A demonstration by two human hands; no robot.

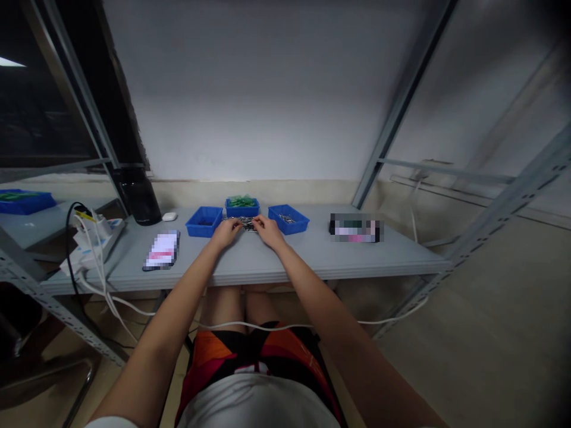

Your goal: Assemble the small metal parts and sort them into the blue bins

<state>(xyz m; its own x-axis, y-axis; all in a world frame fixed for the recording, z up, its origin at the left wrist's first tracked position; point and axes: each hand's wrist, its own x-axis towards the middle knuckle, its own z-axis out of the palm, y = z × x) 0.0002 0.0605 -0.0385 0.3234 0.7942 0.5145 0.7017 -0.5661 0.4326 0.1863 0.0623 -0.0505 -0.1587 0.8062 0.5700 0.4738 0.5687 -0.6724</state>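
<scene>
A heap of small shiny metal pieces [247, 222] lies on the grey table, between my two hands. My left hand [226, 232] is at the heap's left side, its fingers drawn together in a pinch; what they hold is too small to make out. From the right, my right hand [268, 231] reaches the same heap with thumb and fingers closed, and any piece in it is too small to name. Around the heap stand a blue tray with dark contents [204, 222], a blue tray of green pieces [242, 205] behind, and a blue tray with metal pieces [289, 219].
On the left are a phone [162, 249], a white case [169, 216], a black bottle [139, 195] and a power strip [96, 244] with cables. A blurred-out object [355, 228] lies to the right. A white cable [276, 327] hangs across below the table edge [250, 277]; metal posts flank the table.
</scene>
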